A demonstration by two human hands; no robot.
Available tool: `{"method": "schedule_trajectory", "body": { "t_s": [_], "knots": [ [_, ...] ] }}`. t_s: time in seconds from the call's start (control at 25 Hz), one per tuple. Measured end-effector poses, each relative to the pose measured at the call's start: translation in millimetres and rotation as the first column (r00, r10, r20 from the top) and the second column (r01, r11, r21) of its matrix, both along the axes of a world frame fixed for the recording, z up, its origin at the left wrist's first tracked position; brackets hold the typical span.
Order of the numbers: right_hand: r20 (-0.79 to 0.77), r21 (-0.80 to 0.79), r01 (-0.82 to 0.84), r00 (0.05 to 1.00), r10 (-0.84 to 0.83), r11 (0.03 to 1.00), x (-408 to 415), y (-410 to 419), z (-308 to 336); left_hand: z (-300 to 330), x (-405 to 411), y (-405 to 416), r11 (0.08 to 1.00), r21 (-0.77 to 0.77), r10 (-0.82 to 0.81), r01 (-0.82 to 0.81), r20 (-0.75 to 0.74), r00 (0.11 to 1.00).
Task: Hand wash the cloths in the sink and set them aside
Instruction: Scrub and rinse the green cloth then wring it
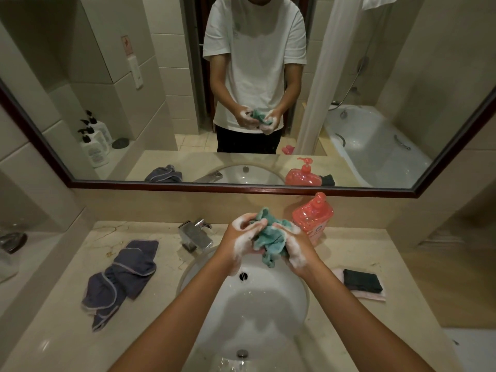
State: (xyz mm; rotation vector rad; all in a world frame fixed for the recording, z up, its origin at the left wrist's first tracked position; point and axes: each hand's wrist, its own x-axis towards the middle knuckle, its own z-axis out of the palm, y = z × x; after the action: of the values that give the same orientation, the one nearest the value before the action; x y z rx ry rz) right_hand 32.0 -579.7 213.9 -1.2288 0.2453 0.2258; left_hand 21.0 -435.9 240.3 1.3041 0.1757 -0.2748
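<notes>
A crumpled teal cloth [269, 238] is bunched between both my hands above the far part of the white sink [271, 302]. My left hand [240, 241] grips its left side and my right hand [294, 248] grips its right side; both are covered in white soap foam. A dark blue cloth with pale trim [120, 277] lies rumpled on the counter left of the sink. A folded dark cloth [363, 280] rests on a pink cloth [371, 296] on the counter to the right.
A chrome tap [195, 235] stands at the sink's back left. A red pump soap bottle [313, 220] sits behind my right hand by the wall. A wide mirror [161, 103] runs above the beige counter [67, 342]. The drain [242, 353] is near the front.
</notes>
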Motion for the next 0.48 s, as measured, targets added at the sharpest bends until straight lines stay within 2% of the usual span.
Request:
{"method": "schedule_trajectory", "body": {
  "t_s": [0.16,0.24,0.36,0.48],
  "knots": [
    [0.015,-0.019,0.078,0.997,-0.078,0.997,-1.8,-0.7,8.9,1.0,2.2,-4.9,0.987,0.146,0.059,-0.06,0.01,0.998],
    [0.008,-0.098,0.172,0.985,-0.172,0.98,-4.8,0.7,11.7,1.3,4.0,-5.1,0.977,0.181,0.109,-0.111,0.017,0.994],
    [0.137,-0.225,0.34,0.939,-0.316,0.913,-0.5,8.2,22.8,-0.2,1.7,-12.0,0.906,0.405,0.057,-0.12,0.164,0.985],
    [0.219,-0.36,0.333,0.938,-0.267,0.872,4.8,22.8,40.7,2.9,-4.1,-27.5,0.866,0.48,-0.013,-0.143,0.307,0.952]
  ]
}}
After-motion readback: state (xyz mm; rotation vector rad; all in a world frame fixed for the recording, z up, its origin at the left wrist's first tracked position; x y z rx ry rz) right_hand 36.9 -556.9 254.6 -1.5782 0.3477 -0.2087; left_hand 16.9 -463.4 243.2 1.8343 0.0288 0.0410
